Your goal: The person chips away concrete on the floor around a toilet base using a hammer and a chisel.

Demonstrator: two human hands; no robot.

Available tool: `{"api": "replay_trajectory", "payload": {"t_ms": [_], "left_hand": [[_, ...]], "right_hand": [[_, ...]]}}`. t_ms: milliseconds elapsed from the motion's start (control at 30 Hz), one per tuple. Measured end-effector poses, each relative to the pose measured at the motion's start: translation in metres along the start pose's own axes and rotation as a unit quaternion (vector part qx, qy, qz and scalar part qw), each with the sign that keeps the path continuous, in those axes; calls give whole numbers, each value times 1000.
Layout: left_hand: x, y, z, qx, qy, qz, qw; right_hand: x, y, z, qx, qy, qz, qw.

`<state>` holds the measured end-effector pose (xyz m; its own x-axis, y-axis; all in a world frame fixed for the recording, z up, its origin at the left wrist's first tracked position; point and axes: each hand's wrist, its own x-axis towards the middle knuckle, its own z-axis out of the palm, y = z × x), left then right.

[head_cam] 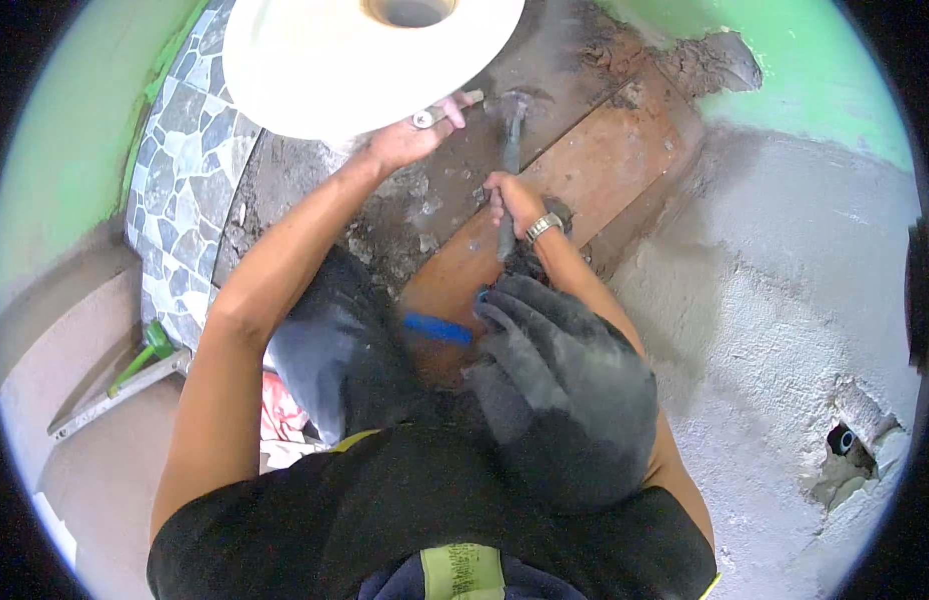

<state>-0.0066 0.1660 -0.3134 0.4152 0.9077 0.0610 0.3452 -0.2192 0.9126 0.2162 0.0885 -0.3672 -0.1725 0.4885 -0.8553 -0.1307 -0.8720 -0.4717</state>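
Observation:
My left hand (416, 141) grips a short, chisel-like metal bar (424, 118) just under the rim of a white oval fixture (322, 71). The bar's near end is round, with a cross mark; its far tip pokes out past my fingers. My right hand (515, 201), with a metal-band watch (544, 226) at the wrist, is closed around the handle of a hammer (512, 142). The blurred hammer head is to the right of the bar and apart from it. Beneath both hands lies rough, broken floor (449, 169) with loose rubble.
A reddish-brown board or slab (599, 161) crosses the floor diagonally, with a blue strip (437, 328) near my knees. Stone-pattern tiles (187, 165) cover the left side. A rough grey wall (764, 300) on the right has a broken hole (847, 442) showing a pipe end. A green-handled tool (138, 360) is at left.

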Motion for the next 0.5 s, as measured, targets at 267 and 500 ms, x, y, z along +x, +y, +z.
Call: {"api": "replay_trajectory", "payload": {"t_ms": [267,500], "left_hand": [[-12,1,-6,-49,33,32,998],[-18,-16,-5,-77,86,101,988]], "right_hand": [[-75,-75,-14,74,119,-244,960],[-31,-38,7,194,132,-226,945]]}}
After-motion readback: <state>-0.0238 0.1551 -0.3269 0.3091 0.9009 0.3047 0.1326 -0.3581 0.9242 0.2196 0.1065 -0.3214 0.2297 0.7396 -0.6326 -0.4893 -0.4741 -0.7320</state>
